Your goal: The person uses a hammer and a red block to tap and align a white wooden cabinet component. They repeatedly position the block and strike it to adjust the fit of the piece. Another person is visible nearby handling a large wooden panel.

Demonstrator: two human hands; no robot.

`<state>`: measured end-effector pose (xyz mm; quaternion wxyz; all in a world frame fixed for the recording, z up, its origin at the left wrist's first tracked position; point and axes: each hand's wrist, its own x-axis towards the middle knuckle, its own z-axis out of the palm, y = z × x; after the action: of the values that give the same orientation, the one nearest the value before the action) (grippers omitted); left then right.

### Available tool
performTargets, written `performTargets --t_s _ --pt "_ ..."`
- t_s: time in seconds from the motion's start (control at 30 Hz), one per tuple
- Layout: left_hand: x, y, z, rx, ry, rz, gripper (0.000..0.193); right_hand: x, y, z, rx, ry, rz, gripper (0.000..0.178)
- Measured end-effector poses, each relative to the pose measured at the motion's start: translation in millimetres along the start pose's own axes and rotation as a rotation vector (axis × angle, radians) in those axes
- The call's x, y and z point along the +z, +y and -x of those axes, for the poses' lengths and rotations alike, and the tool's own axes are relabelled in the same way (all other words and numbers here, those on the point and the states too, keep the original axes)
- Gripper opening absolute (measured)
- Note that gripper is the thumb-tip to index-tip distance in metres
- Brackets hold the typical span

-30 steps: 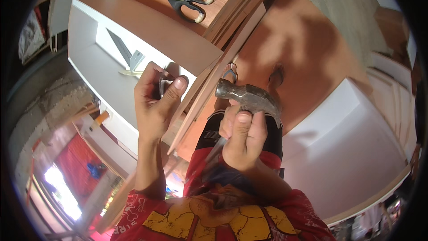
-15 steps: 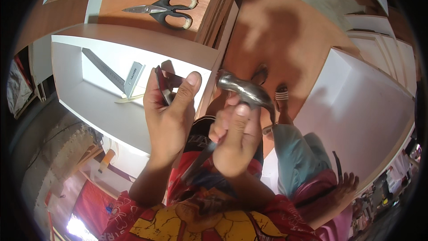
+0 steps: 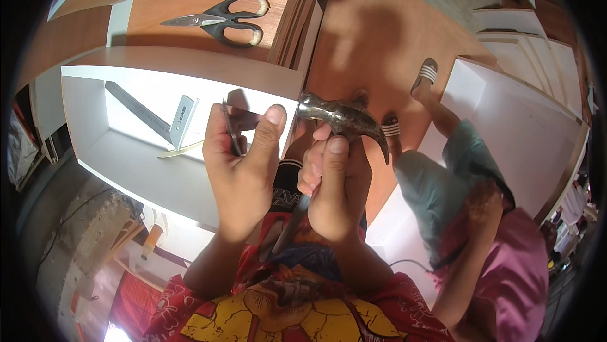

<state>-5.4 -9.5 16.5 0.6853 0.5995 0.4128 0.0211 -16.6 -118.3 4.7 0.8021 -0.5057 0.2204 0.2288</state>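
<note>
My right hand (image 3: 329, 193) is wrapped round the handle of a claw hammer (image 3: 341, 119), just below its metal head. The hammer's face points left and its claw curves down to the right. Close by on the left, my left hand (image 3: 243, 184) pinches a thin, dark, flat piece (image 3: 231, 128) between thumb and fingers; its exact kind I cannot make out. The hammer head and this piece are apart. Beyond my left hand, a try square (image 3: 180, 124) lies inside a white open box (image 3: 142, 180), with a thin pale strip (image 3: 180, 150) by it.
Black-handled scissors (image 3: 218, 20) lie on a brown wooden surface at the far left. Another white open box (image 3: 525, 146) stands at the right. A person in teal trousers (image 3: 423, 180) and a pink top (image 3: 512, 253) is close on my right, a striped slipper (image 3: 428, 72) on one foot.
The hammer has shifted slightly left, still in my right hand. The person on my right has moved a foot out to the right and drawn a hand in over the legs.
</note>
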Motion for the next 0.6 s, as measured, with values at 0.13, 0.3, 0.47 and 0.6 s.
performTargets --t_s 0.13,0.3,0.47,0.6 --pt "-1.7 4.7 3.9 0.008 -0.037 -0.021 0.018 -3.0 0.1 5.2 -0.022 0.087 0.034 0.034" --pt "1.9 5.2 5.1 0.043 0.002 -0.033 0.018 -21.1 0.5 1.1 -0.196 0.041 0.273 0.027" --pt "-16.2 -2.9 3.1 0.017 -0.073 -0.045 0.015 -31.1 -42.9 -5.7 -0.503 -0.124 0.91 0.036" --pt "-14.1 -0.4 6.3 -0.002 -0.085 0.059 0.015 -28.1 -68.6 -6.1 -0.623 -0.273 1.036 0.047"
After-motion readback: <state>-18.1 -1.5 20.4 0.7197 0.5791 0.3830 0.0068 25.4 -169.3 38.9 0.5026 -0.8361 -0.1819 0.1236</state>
